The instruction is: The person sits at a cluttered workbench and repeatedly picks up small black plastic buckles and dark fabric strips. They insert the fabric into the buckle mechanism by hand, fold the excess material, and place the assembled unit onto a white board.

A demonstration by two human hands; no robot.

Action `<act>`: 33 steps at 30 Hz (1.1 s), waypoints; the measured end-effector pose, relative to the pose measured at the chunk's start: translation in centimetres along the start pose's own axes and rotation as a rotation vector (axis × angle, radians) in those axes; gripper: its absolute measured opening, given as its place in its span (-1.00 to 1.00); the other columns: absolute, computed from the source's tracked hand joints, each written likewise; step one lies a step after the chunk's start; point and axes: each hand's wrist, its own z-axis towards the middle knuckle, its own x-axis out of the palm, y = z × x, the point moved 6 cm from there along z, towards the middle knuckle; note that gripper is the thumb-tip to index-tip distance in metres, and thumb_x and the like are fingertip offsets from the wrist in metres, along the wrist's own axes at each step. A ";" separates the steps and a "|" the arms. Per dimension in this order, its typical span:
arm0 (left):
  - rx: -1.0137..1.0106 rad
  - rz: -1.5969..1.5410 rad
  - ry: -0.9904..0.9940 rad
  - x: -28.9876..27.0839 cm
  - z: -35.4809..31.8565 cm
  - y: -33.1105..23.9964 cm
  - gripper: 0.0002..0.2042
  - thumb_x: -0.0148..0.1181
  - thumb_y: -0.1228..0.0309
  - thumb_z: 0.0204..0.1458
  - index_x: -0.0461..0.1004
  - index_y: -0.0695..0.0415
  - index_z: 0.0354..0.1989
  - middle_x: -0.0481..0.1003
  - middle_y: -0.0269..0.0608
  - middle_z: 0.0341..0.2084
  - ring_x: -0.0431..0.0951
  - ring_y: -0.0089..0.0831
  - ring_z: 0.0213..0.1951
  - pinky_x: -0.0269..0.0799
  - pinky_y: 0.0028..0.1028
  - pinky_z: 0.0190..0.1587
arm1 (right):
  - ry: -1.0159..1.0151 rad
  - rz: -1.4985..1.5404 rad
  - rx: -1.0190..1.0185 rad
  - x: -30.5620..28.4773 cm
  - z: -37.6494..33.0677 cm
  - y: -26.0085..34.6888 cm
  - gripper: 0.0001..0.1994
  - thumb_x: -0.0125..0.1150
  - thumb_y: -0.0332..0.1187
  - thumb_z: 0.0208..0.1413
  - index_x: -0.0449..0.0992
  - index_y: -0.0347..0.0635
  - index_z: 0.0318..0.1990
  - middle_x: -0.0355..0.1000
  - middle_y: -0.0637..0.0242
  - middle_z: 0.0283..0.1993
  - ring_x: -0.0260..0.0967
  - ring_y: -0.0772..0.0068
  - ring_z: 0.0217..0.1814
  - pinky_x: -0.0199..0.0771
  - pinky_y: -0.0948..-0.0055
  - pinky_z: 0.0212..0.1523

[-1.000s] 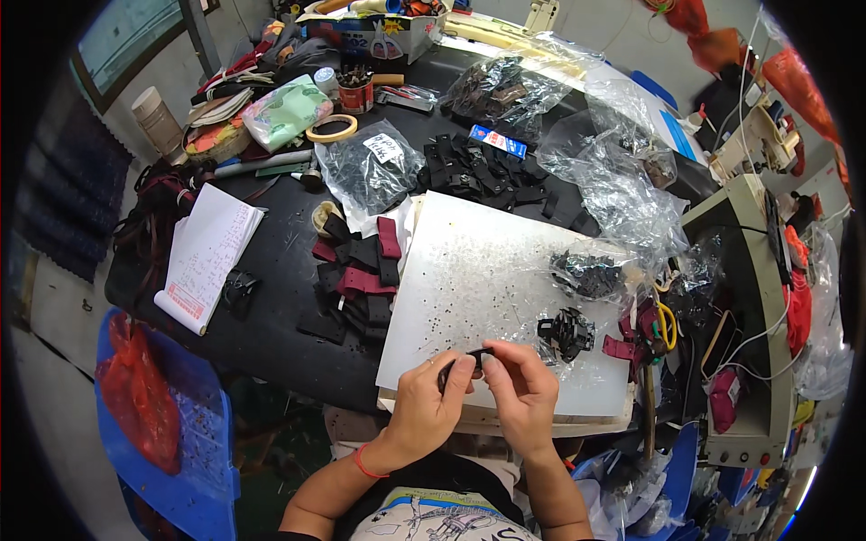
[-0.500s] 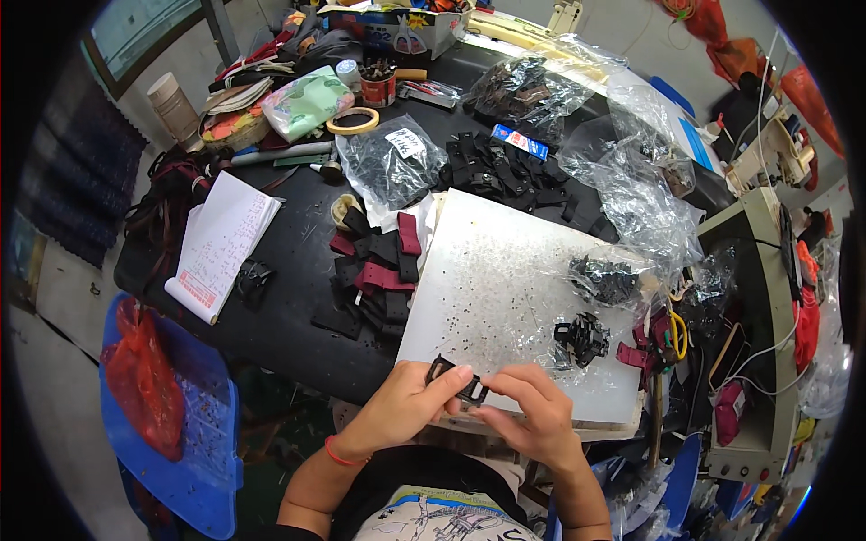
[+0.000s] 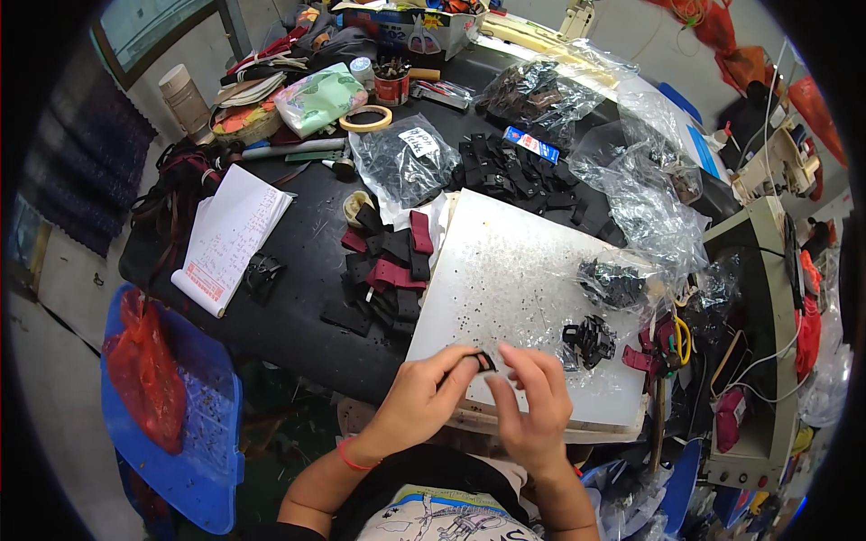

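My left hand (image 3: 422,394), a red band round its wrist, pinches a small black buckle (image 3: 486,362) above the near edge of the white board (image 3: 478,261). Fingers cover much of this slotted piece. Just to its right, my right hand (image 3: 534,406) has thumb and fingers apart, with nothing visible between them. A cluster of black buckles (image 3: 590,343) lies on the board beyond my right hand. Behind it, more black pieces (image 3: 612,281) sit in clear plastic. Black and maroon strap pieces (image 3: 390,270) are heaped left of the board.
A notepad (image 3: 236,230) and a tape roll (image 3: 366,119) lie on the black table (image 3: 307,288). Black strap pieces (image 3: 514,171) and clear bags (image 3: 645,198) crowd the far side. Yellow-handled scissors (image 3: 683,340) are at the right. A blue chair (image 3: 212,433) stands at the left.
My right hand has come away from the buckle, its fingers now apart from it. The buckle has turned and risen slightly in my left hand. The view has shifted a little.
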 end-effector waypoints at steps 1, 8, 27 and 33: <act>0.056 0.089 0.030 0.0 -0.2 -0.7 -0.79 -0.06 0.44 0.17 0.43 0.30 -0.16 0.44 -0.10 -0.65 0.45 -0.38 -0.60 0.29 -0.45 -0.53 | 0.107 0.047 -0.102 0.5 0.6 -0.7 -0.76 0.28 -0.64 -0.12 0.53 -0.26 -0.22 0.45 0.24 -0.37 0.40 0.40 -0.40 0.39 0.54 -0.46; -0.037 0.172 0.155 -0.8 -1.0 0.3 -0.82 -0.07 0.49 0.03 0.46 0.32 -0.36 0.38 0.10 -0.72 0.46 -0.09 -0.66 0.31 -0.31 -0.55 | 0.414 0.076 -0.302 1.2 -0.6 -0.3 -0.76 0.35 -0.58 -0.17 0.51 -0.26 -0.27 0.42 0.27 -0.38 0.39 0.32 -0.37 0.39 0.49 -0.40; 0.065 1.178 -0.762 -11.8 -1.5 4.4 -0.60 0.09 0.32 0.11 0.34 0.34 0.04 0.19 0.03 0.19 0.06 0.01 0.26 -0.02 -0.14 0.25 | 0.203 0.165 -0.161 1.2 -0.8 -2.0 -0.76 0.37 -0.56 -0.17 0.51 -0.25 -0.28 0.43 0.18 -0.23 0.42 0.29 -0.31 0.43 0.45 -0.33; 0.280 0.593 -0.881 -12.2 -1.2 3.4 -0.81 0.12 0.56 0.04 0.51 0.20 -0.16 0.53 -0.10 -0.28 0.54 -0.25 -0.24 0.39 -0.34 -0.15 | 0.105 0.378 0.208 2.5 -0.9 -3.2 -0.81 0.28 -0.63 -0.09 0.50 -0.29 -0.27 0.44 0.17 -0.17 0.45 0.41 -0.31 0.45 0.51 -0.34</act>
